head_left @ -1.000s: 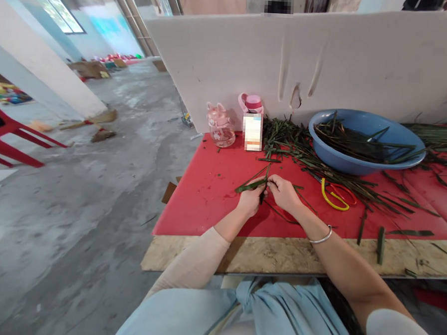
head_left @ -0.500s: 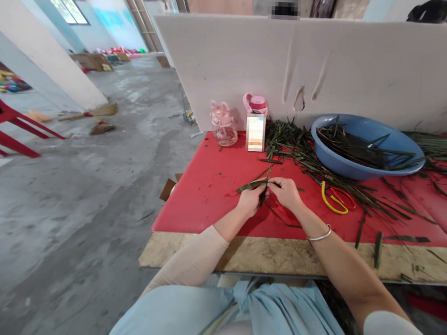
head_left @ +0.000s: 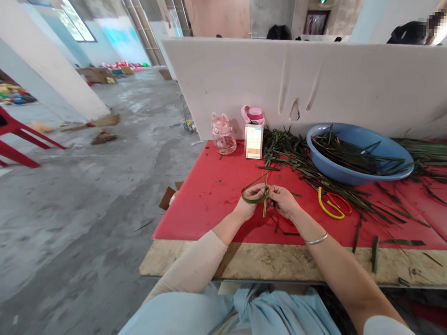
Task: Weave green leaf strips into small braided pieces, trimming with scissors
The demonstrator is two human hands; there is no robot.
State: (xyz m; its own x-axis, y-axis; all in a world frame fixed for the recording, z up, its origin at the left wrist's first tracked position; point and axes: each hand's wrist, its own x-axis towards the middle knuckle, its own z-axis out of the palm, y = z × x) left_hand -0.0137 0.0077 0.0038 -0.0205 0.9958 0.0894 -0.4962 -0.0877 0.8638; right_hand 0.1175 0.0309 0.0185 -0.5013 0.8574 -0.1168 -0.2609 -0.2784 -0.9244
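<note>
- Both hands meet over the red-topped table [head_left: 202, 201], fingertips close together around a green leaf strip [head_left: 266, 199].
- The left hand [head_left: 247, 203] has a pinching grip on the strip, thumb and fingers pressed together.
- The right hand [head_left: 285, 203] pinches that same strip from its own side.
- The strip sits between the hands; one length curves around by the left hand, and an end hangs down between them.
- A silver bangle [head_left: 319, 239] circles the right wrist.
- To the right lie scissors [head_left: 321, 197], one handle yellow, one red, near loose leaves [head_left: 286, 147].
- Behind them stands a blue basin [head_left: 337, 171] with more leaves inside.
- At the back left, a clear pink bottle [head_left: 225, 140] stands before a white board [head_left: 228, 78].
</note>
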